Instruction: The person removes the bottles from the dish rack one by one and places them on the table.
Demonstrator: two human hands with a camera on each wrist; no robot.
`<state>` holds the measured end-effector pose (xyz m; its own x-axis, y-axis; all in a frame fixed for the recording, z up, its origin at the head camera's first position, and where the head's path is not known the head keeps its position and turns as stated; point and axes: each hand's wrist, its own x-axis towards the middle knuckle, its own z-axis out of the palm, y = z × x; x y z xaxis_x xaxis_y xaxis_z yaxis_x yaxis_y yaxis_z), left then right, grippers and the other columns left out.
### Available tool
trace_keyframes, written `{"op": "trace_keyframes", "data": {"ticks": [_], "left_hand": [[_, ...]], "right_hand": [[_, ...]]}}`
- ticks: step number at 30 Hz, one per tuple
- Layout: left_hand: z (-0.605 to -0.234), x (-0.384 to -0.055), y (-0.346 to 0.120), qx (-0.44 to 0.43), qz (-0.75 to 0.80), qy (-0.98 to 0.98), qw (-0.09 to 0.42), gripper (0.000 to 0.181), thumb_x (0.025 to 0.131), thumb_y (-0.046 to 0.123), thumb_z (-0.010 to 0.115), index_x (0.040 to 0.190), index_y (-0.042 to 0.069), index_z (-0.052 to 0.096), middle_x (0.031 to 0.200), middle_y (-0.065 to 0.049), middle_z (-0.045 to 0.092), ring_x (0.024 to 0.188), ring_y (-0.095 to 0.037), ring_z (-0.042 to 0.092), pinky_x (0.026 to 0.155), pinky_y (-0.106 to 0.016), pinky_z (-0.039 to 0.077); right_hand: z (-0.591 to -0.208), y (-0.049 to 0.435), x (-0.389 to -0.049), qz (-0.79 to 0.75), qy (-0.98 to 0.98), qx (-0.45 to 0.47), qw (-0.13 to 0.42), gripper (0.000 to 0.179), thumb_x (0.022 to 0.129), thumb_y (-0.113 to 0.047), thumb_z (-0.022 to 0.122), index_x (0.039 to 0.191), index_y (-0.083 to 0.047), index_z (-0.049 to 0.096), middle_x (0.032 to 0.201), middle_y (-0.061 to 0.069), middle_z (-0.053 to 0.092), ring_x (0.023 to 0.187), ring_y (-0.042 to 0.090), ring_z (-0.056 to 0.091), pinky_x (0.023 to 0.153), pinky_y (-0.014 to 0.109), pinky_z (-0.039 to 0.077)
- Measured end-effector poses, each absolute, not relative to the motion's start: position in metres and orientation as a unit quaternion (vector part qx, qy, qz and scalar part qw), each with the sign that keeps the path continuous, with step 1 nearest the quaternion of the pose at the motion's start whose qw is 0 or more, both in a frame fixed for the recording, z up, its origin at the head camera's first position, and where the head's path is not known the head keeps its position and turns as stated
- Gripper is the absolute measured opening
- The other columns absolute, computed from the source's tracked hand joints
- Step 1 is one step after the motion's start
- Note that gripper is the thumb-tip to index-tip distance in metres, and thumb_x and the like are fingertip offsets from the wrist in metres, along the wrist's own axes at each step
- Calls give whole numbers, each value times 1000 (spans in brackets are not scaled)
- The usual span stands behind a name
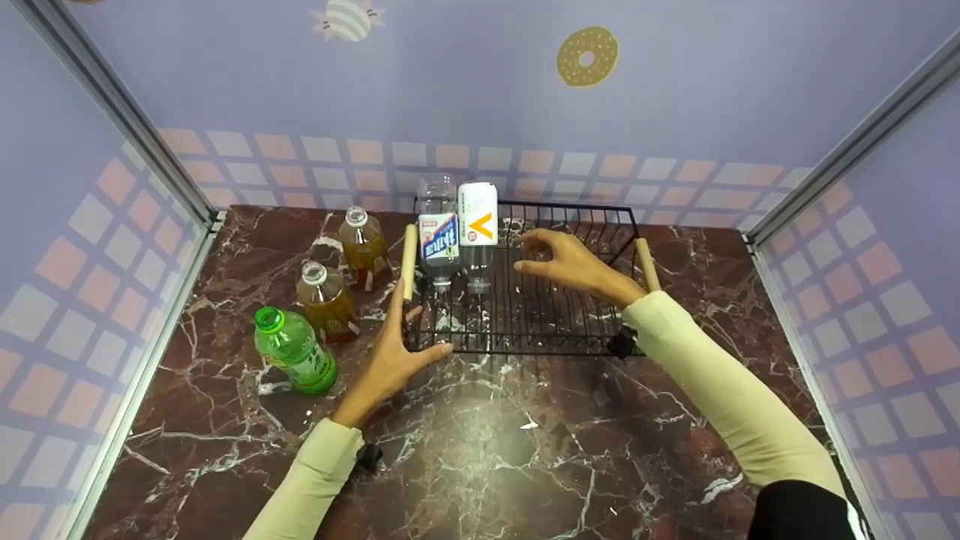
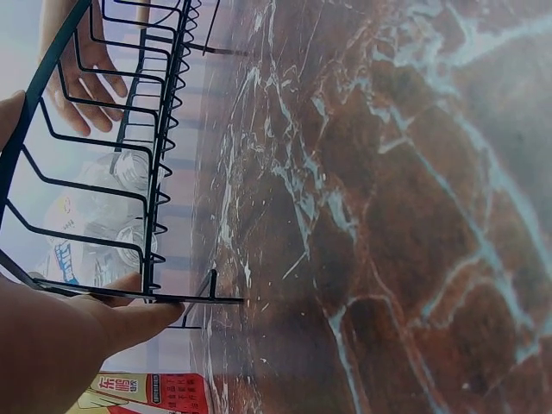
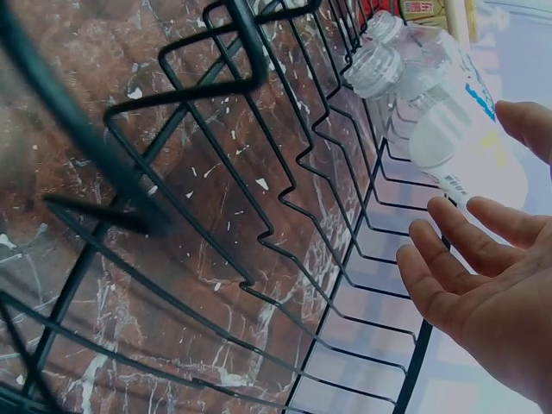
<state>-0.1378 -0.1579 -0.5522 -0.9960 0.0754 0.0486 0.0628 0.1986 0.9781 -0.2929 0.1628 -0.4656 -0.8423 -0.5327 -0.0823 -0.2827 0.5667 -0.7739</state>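
Note:
A black wire basket with wooden handles stands on the marbled surface. Two clear bottles lie side by side at its left end, caps toward me: one with a blue-and-white label, the other with a white label bearing an orange V. My left hand holds the basket's front left corner, thumb along the front rim, fingers at the side by the left handle. Over the basket, right of the V-labelled bottle and apart from it, my right hand hovers with loosely bent fingers and nothing in them.
Left of the basket stand a green bottle and two amber-coloured bottles, one nearer and one farther back. A patterned wall rises behind the basket, with side panels at left and right. The right handle lies beside my right wrist.

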Motion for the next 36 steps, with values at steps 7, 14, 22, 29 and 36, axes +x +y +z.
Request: {"op": "trace_keyframes", "data": {"ticks": [7, 14, 22, 29, 36], "left_hand": [[-553, -138, -157, 47, 632, 774, 3, 135, 85, 24, 97, 179, 25, 0, 184, -18, 1, 159, -40, 40, 126, -76, 30], [-554, -137, -158, 46, 630, 775, 2, 136, 84, 28, 98, 179, 23, 1, 184, -20, 3, 159, -42, 40, 125, -80, 24], [-556, -137, -159, 44, 640, 767, -2, 135, 84, 23, 98, 179, 22, 2, 183, -22, 5, 159, -42, 40, 129, -75, 23], [-553, -135, -159, 52, 633, 772, 0, 135, 86, 27, 98, 179, 23, 0, 184, -21, 2, 160, -42, 38, 129, -75, 23], [-551, -137, -159, 52, 622, 781, -1, 138, 83, 30, 100, 179, 27, 0, 184, -20, 5, 159, -39, 41, 128, -75, 27]], "right_hand": [[-470, 158, -303, -398, 873, -237, 152, 66, 103, -36, 79, 154, -1, 57, 148, 22, 65, 134, 34, 64, 118, 50, 52], [-473, 148, -310, -397, 876, -227, 156, 70, 103, -36, 80, 157, 0, 54, 148, 20, 65, 136, 35, 62, 119, 50, 51], [-480, 133, -316, -401, 874, -225, 158, 74, 101, -35, 81, 158, 2, 51, 149, 23, 63, 136, 38, 62, 120, 51, 51], [-482, 125, -319, -403, 875, -217, 156, 79, 100, -36, 82, 161, 1, 47, 148, 21, 65, 135, 37, 63, 118, 52, 52], [-485, 117, -323, -403, 872, -224, 161, 82, 100, -36, 83, 161, 3, 44, 144, 21, 68, 132, 37, 65, 116, 52, 53]]}}
